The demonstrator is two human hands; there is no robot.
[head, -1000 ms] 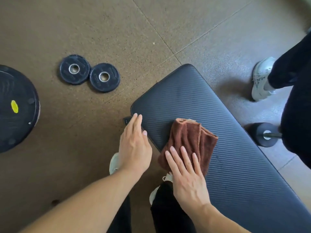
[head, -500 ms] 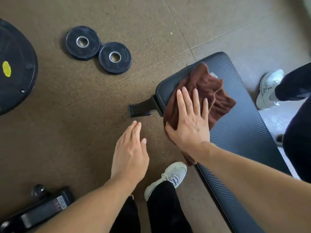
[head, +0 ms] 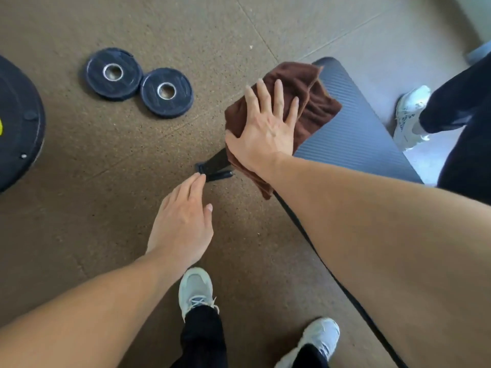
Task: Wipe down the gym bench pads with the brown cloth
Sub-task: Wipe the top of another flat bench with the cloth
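Fingers spread flat, a person's right hand [head: 265, 128] presses the brown cloth [head: 300, 94] onto the end of the dark ribbed bench pad [head: 358, 134], part of the cloth draping over the pad's near edge. The left hand [head: 183, 221] hovers open above the floor, holding nothing, just short of the bench's black foot [head: 212, 167]. Two small weight plates [head: 138, 82] lie on the rubber floor [head: 79, 195] nearby. The wiping appears to be at the pad's end; the next stroke would likely call for firm, flat pressure drawn along the ribbed surface toward the unwiped length.
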